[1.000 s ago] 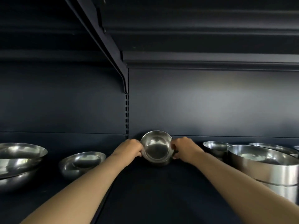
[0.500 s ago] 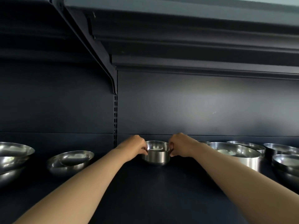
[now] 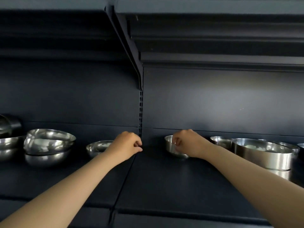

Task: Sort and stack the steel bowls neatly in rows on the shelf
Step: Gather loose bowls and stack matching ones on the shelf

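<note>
A small steel bowl [image 3: 171,148] stands upright on the dark shelf [image 3: 164,181], near the back wall right of the centre post. My right hand [image 3: 189,143] grips its rim on the right side. My left hand [image 3: 127,144] is off the bowl, fingers curled with nothing in them, left of the post. Behind that hand sits a shallow steel bowl [image 3: 97,147]. A stack of wide steel bowls [image 3: 47,147] stands further left. To the right are a small bowl [image 3: 220,141] and a large deep bowl [image 3: 263,153].
More bowls [image 3: 8,145] lie at the far left edge, with a dark cylinder [image 3: 14,124] behind them. Another bowl's rim [image 3: 287,145] shows behind the large deep bowl. An upper shelf [image 3: 197,7] and its bracket [image 3: 131,55] hang overhead.
My left hand has let go of the small bowl and moved left. The right hand still holds the bowl, now set down further right. The view has shifted.
</note>
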Tool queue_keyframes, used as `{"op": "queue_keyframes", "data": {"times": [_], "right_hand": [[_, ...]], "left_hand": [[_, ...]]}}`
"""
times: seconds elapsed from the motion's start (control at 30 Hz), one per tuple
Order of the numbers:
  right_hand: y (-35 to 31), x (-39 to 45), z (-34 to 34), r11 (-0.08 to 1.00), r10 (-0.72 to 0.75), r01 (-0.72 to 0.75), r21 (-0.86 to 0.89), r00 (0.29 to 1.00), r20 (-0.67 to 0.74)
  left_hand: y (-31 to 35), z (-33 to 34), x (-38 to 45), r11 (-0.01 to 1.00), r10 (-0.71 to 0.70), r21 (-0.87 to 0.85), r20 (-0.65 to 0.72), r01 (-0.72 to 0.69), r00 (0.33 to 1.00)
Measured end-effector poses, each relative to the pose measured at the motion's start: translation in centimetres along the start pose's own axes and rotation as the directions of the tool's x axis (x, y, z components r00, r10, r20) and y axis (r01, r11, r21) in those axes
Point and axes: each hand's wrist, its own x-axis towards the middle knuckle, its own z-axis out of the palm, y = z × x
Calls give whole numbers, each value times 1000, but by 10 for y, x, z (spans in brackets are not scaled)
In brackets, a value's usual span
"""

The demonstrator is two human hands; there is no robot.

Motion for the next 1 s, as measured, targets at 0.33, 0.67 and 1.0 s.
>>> {"op": "queue_keyframes", "data": {"times": [0.33, 0.67, 1.0], "right_hand": [[-143, 21, 43, 977, -161, 162, 142, 987, -18], [-181, 21, 60, 992, -14, 12, 123, 1000, 20], [-79, -58, 2, 995, 87, -88, -42, 996, -28]], "left_hand": [[-93, -57, -63, 989, -70, 137, 107, 55, 992], [-103, -49, -62, 995, 91, 29, 128, -95, 988], [15, -14, -40, 933, 315, -219, 118, -285, 942]]}}
